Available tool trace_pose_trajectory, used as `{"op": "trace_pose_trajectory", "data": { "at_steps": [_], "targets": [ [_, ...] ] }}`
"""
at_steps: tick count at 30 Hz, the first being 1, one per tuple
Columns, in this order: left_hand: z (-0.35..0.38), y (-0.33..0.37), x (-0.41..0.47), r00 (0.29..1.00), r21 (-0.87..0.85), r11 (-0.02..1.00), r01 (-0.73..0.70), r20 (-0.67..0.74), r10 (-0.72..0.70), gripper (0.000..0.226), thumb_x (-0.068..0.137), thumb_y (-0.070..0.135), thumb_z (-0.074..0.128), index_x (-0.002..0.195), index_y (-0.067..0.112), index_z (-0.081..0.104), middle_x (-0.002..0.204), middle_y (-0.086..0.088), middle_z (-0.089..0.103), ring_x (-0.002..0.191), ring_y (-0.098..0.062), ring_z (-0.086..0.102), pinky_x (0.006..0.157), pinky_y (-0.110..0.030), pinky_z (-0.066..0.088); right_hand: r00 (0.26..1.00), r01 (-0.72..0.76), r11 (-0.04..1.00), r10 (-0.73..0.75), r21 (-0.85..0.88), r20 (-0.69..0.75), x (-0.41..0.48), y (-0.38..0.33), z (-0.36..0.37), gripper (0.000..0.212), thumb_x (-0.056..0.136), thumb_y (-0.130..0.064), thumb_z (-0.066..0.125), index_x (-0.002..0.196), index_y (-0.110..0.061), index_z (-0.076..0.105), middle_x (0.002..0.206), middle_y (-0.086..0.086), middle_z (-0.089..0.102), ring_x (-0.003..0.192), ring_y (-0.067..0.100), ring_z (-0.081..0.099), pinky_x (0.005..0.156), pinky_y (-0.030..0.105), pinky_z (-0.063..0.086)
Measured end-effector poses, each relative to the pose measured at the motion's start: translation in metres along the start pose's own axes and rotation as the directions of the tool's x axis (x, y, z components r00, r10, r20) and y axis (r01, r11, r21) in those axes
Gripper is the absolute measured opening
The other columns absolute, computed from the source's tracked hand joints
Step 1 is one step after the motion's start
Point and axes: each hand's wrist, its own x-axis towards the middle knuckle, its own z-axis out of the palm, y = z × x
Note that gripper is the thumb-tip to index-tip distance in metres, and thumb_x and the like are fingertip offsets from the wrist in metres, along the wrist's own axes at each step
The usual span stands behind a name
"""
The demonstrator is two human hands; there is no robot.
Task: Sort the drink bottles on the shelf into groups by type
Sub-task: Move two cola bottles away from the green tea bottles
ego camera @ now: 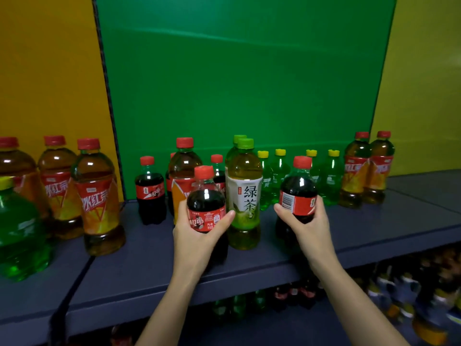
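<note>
Two cola bottles are in my hands. My left hand (199,231) curls fingers and thumb round the label of the left cola bottle (205,196), and my right hand (308,221) grips the right cola bottle (298,186) the same way. Both are near the front edge of the shelf (149,268), on either side of the green tea bottle (244,196). I cannot tell whether their bases rest on the shelf.

My left thumb is just beside the green tea, so I judge that a careless swing could tip it. It stands close enough to the front edge to roll off.

The green tea label reads 绿茶. The red tea bottles (97,196) towards the shelf's left end read 冰红茶. My right cola shows a barcode. The labels on the yellow-capped green bottles (280,176) along the back are too blurred to read.
</note>
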Motion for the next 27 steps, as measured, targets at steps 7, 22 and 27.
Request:
{"op": "trace_pose_trajectory", "data": {
  "at_steps": [7,22,27],
  "targets": [
    [0.019,-0.010,0.003,0.986,0.250,0.968,-0.021,-0.155,0.061,0.059,0.064,0.028,0.082,0.113,0.028,0.048,0.099,0.020,0.061,0.085,0.014,0.058,0.071,-0.001,0.043,0.991,-0.040,0.999,0.044,-0.031,0.129,0.044,0.039,-0.007,0.050,0.067,-0.022,0.081,0.106,-0.024,0.050,0.094,-0.010,0.061,0.089,0.008,0.060,0.084,0.033,0.049],
    [0.027,-0.021,-0.003,0.927,0.713,0.698,-0.058,-0.221,0.303,0.063,0.086,0.032,0.061,0.136,0.006,0.033,0.130,-0.013,0.040,0.121,-0.018,0.033,0.102,-0.021,0.023,0.986,0.165,0.959,-0.157,-0.232,0.056,0.060,0.054,-0.016,0.071,0.076,-0.014,0.073,0.135,-0.008,0.033,0.136,0.010,0.033,0.129,0.024,0.033,0.107,0.027,0.026],
    [0.057,-0.007,-0.018,0.805,0.777,0.544,-0.318,-0.082,0.588,0.047,0.086,0.026,0.055,0.123,0.000,0.044,0.121,-0.015,0.049,0.117,-0.020,0.041,0.105,-0.018,0.028,0.887,0.462,0.885,-0.462,-0.063,0.015,0.053,0.029,-0.015,0.037,0.080,-0.006,0.059,0.114,-0.013,0.047,0.115,-0.002,0.042,0.107,0.009,0.046,0.094,0.008,0.033]
  ]
}}
